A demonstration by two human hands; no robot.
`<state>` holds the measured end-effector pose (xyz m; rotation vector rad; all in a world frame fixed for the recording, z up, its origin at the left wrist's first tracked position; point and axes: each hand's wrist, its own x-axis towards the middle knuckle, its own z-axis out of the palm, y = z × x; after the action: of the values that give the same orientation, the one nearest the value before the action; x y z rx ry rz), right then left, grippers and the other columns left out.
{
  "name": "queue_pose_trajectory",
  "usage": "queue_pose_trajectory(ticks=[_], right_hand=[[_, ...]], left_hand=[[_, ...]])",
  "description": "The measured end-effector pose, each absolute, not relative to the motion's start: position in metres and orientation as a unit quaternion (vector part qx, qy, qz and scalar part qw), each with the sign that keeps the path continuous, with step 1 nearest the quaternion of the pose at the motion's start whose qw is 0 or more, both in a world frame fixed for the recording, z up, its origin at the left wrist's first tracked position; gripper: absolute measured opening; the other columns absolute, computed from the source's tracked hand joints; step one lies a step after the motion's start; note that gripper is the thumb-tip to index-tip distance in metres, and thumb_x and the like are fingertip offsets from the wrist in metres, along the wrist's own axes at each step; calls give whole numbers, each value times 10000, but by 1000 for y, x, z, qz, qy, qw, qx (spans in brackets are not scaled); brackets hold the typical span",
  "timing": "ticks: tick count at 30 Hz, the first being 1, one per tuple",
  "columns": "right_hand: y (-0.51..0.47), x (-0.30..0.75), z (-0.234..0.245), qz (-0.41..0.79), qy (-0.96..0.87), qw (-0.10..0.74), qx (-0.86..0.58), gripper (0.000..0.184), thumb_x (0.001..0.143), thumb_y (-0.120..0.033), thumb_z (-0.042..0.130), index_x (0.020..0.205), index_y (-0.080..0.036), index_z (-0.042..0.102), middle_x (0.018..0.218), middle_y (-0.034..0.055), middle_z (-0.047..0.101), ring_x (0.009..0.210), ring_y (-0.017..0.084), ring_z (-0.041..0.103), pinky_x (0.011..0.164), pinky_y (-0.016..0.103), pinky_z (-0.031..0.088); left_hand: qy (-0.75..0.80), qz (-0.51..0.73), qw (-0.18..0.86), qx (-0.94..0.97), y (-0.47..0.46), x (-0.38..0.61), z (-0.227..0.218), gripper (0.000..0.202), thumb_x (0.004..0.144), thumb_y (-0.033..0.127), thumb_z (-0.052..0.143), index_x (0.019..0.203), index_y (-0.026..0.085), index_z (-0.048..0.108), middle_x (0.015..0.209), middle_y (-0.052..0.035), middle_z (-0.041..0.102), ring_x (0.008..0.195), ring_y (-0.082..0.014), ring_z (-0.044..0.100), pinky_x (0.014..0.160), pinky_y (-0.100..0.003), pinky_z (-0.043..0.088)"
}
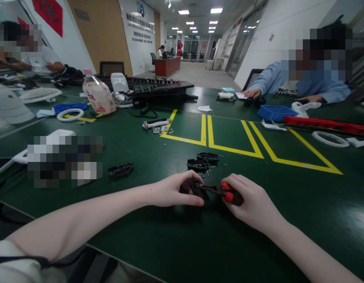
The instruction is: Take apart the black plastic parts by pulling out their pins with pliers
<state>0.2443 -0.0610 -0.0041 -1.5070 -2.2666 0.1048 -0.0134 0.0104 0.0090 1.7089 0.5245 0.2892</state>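
Two bare hands worked at the near middle of one green table (158,239). Left hand (174,191) grasped one black part (201,192) between thumb and fingers, the part tilted toward the right; right hand (252,198) was closed around the handles of one pair of red-and-black pliers (221,190), whose nose pointed left and met the part, exact contact too small to make out. Just beyond the left hand lay two black pieces close together, one nearer (197,164) and one slightly farther right (208,157), with several thin metal bits (207,173) scattered near them, too small to count surely. One more black piece (121,169) sat alone to the left, well apart. Farther on, three yellow outlines (235,150) ran in a row toward the right; one white-and-metal piece (154,123) lay by the left corner of the first. Two white rings counted, one far left (70,114), one far right (331,139). Also one bottle (98,94) at far left, one blue tray (276,113) and one long red strip (326,125) at far right. Behind the tray sat one person in light blue sleeves (266,81), both hands low over the table
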Motion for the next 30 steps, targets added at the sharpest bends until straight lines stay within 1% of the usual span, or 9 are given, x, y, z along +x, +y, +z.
queue_pose_trajectory(ticks=[5, 9, 14, 16, 19, 23, 26, 28, 30], right_hand=[[-61, 243, -4, 17, -816, 203, -541, 183, 759, -209, 593, 938, -244, 583, 897, 52, 674, 793, 221, 640, 658, 342, 540], [-61, 243, -4, 23, -803, 220, -553, 165, 766, -216, 592, 928, -245, 580, 873, 47, 667, 775, 219, 639, 645, 340, 535], [-60, 244, -5, 39, -785, 232, -573, 117, 789, -221, 578, 904, -242, 569, 855, 37, 651, 768, 208, 635, 645, 334, 526], [-60, 244, -5, 45, -781, 231, -578, 110, 790, -224, 579, 898, -240, 567, 855, 35, 651, 768, 207, 637, 648, 335, 525], [-59, 245, -5, 41, -780, 229, -581, 103, 787, -228, 581, 888, -239, 565, 851, 34, 653, 764, 209, 637, 642, 337, 523], [-59, 245, -5, 34, -783, 224, -579, 110, 788, -228, 578, 896, -240, 567, 850, 37, 655, 761, 210, 636, 646, 342, 529], [-60, 245, -5, 28, -788, 219, -575, 127, 779, -230, 590, 904, -244, 571, 863, 41, 658, 772, 219, 640, 651, 348, 536], [-60, 244, -5, 25, -791, 217, -572, 131, 783, -231, 589, 913, -245, 575, 872, 45, 662, 780, 222, 640, 656, 351, 540], [-60, 244, -5, 24, -792, 216, -571, 131, 786, -233, 588, 916, -246, 577, 877, 47, 660, 784, 222, 637, 659, 353, 541]], left_hand=[[213, 136, 618, 744, 10, -14, 6, 820, 748, 356, 803, 1436, 239, 373, 1256, -118, 616, 1132, -264, 625, 985, -449, 496], [202, 154, 655, 712, 1, -11, 2, 941, 787, 289, 772, 1529, 279, 194, 1294, -129, 606, 1173, -270, 616, 1011, -471, 501], [193, 186, 654, 708, -16, -7, 3, 1202, 797, 230, 753, 1524, 314, -201, 1263, -134, 580, 1066, -246, 648, 963, -444, 536], [194, 190, 647, 713, -22, -7, 5, 1260, 778, 227, 772, 1502, 313, -256, 1209, -124, 578, 1026, -248, 648, 930, -435, 551], [208, 198, 634, 718, -25, -7, 7, 1246, 762, 250, 789, 1519, 324, -199, 1137, -103, 572, 1003, -255, 636, 886, -428, 562], [231, 218, 625, 713, -23, -7, 5, 1128, 763, 276, 792, 1547, 331, -17, 996, -50, 574, 932, -227, 626, 837, -402, 559], [248, 247, 608, 713, -18, -6, 3, 901, 793, 308, 766, 1514, 304, 226, 945, -31, 595, 868, -198, 630, 804, -374, 548], [251, 265, 598, 713, -15, -6, 3, 704, 834, 307, 723, 1445, 253, 377, 991, -46, 630, 888, -187, 637, 847, -368, 534], [248, 271, 595, 715, -13, -6, 5, 595, 855, 291, 697, 1392, 207, 454, 1070, -70, 650, 940, -185, 637, 895, -363, 518]])
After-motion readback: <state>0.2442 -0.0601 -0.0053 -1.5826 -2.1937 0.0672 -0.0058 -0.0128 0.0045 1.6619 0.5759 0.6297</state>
